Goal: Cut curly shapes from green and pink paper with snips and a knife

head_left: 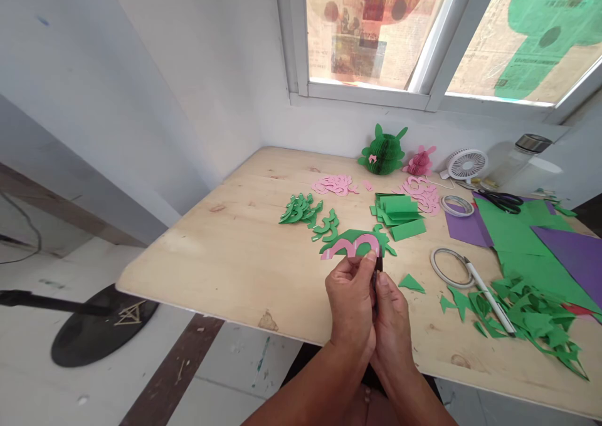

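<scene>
My left hand (348, 300) and my right hand (392, 316) are pressed together above the near part of the wooden table (235, 256). Their fingertips pinch a pink curved paper cutout (352, 245), held upright. A small dark object (377, 274) shows between the two hands; I cannot make out what it is. Just behind the cutout lie green paper cutouts (350, 236). Further green curved pieces (301, 209) and pink curved pieces (333, 185) lie farther back.
A stack of green folded paper (399, 213), two tape rolls (449, 266) (457, 206), a white pen (489, 297), scissors (503, 199), green and purple sheets (517, 231), and green scraps (531, 319) fill the right side. Paper honeycomb figures (383, 153), a small fan (466, 164) and a jar (522, 156) stand at the back.
</scene>
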